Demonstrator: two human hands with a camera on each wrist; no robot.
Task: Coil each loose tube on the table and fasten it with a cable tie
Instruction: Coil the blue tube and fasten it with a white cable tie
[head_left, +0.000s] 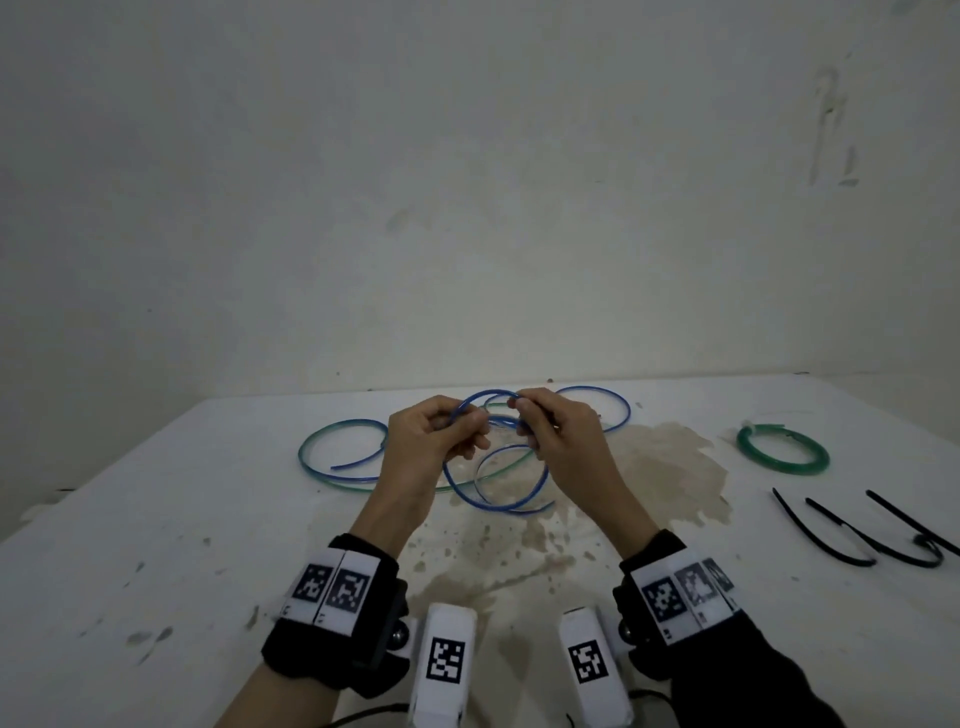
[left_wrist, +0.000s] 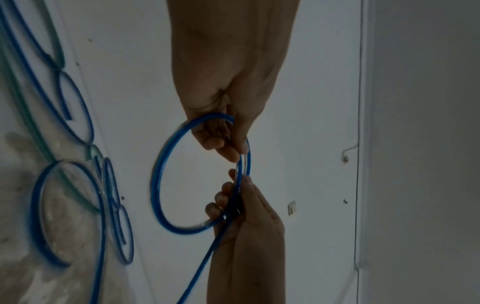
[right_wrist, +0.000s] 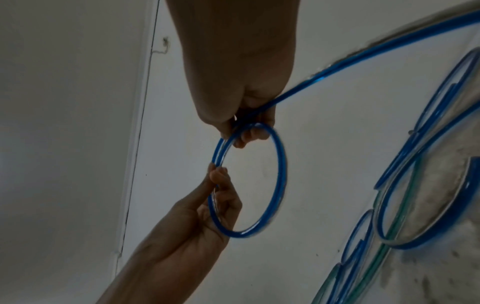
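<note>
Two hands' fingers pinching blue tube loop

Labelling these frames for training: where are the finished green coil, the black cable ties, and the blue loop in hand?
green coil (head_left: 783, 450): head view, ring's band.
black cable ties (head_left: 852, 535): head view, middle tie's strap.
blue loop (left_wrist: 158, 181): left wrist view, loop's outer arc.

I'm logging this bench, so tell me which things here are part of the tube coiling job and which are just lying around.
Part of the job:
- left hand and right hand, both gripping the blue tube
- loose green tube on the table
- black cable ties
- coiled green tube, already tied

Just there:
- brown stain
- white marker blocks
</note>
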